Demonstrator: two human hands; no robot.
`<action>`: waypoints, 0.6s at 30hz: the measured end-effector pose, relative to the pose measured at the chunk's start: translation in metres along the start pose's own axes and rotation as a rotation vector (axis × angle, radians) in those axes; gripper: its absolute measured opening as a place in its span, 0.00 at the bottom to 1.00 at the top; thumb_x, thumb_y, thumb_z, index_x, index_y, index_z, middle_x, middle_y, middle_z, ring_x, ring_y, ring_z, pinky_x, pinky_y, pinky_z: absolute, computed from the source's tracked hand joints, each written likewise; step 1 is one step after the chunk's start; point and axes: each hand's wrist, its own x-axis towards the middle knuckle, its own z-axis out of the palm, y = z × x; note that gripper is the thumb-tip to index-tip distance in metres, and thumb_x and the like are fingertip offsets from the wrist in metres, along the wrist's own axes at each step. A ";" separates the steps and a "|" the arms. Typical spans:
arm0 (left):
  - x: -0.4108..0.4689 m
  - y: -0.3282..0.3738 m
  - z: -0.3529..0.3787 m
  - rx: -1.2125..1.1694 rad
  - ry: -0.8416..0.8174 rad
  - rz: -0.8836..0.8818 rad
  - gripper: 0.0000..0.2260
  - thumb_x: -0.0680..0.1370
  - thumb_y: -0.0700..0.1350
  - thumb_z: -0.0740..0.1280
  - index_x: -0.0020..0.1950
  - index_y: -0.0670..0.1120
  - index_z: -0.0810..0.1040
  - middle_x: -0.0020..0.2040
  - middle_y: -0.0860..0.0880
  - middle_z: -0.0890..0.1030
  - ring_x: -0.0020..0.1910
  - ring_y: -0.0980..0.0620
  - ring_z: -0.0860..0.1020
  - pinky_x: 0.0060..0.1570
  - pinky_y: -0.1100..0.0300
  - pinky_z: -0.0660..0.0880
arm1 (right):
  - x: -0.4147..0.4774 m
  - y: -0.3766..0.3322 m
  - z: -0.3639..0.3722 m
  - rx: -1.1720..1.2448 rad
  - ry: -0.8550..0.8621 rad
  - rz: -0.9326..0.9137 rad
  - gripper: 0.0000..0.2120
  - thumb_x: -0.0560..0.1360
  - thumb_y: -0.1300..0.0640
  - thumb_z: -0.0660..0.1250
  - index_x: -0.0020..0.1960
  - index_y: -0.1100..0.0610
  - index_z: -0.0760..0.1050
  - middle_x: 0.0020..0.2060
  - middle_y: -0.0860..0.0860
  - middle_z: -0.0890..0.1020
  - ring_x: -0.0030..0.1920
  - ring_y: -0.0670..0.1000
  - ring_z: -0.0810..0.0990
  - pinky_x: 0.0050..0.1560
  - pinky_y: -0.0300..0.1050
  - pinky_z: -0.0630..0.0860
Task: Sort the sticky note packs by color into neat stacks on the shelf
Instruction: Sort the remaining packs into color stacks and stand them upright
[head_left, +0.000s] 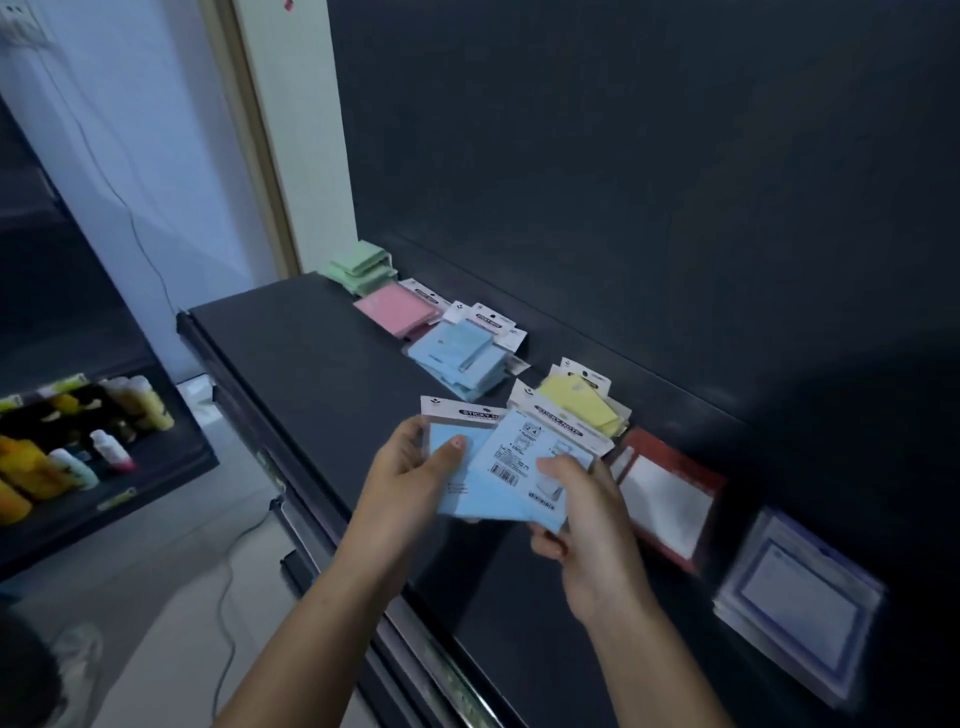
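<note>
Blue packs held over the dark flat shelf (322, 374).
The left hand (415, 467) pinched one pale-blue sticky note pack (439, 434); the right hand (582, 519) gripped another, barcode-side pack (519, 457), nearer than the blue stack (457, 353).

Colourful bottles (78, 447) stand in rows on a dark rack (156, 465) at the left. A thin cable (133, 223) runs down the pale wall (130, 130) toward the floor (171, 561).
</note>
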 end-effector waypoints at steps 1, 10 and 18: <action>0.009 0.002 -0.004 0.001 -0.007 -0.011 0.11 0.79 0.39 0.61 0.60 0.39 0.72 0.48 0.41 0.83 0.34 0.53 0.81 0.29 0.61 0.76 | 0.008 -0.001 0.006 -0.015 -0.013 0.011 0.09 0.74 0.63 0.61 0.52 0.52 0.72 0.34 0.49 0.80 0.23 0.43 0.70 0.20 0.36 0.58; 0.132 0.020 -0.045 0.143 -0.091 0.134 0.21 0.70 0.31 0.71 0.58 0.49 0.73 0.51 0.55 0.81 0.46 0.61 0.81 0.45 0.65 0.78 | 0.094 -0.013 0.069 -0.124 0.119 -0.177 0.06 0.76 0.63 0.64 0.51 0.57 0.76 0.40 0.52 0.82 0.32 0.48 0.73 0.26 0.37 0.67; 0.242 0.021 -0.050 0.432 -0.362 0.102 0.16 0.64 0.53 0.73 0.49 0.62 0.75 0.61 0.46 0.72 0.61 0.47 0.75 0.60 0.47 0.73 | 0.172 -0.010 0.113 -0.285 0.455 -0.239 0.12 0.75 0.63 0.66 0.58 0.57 0.77 0.49 0.52 0.82 0.47 0.49 0.81 0.47 0.45 0.79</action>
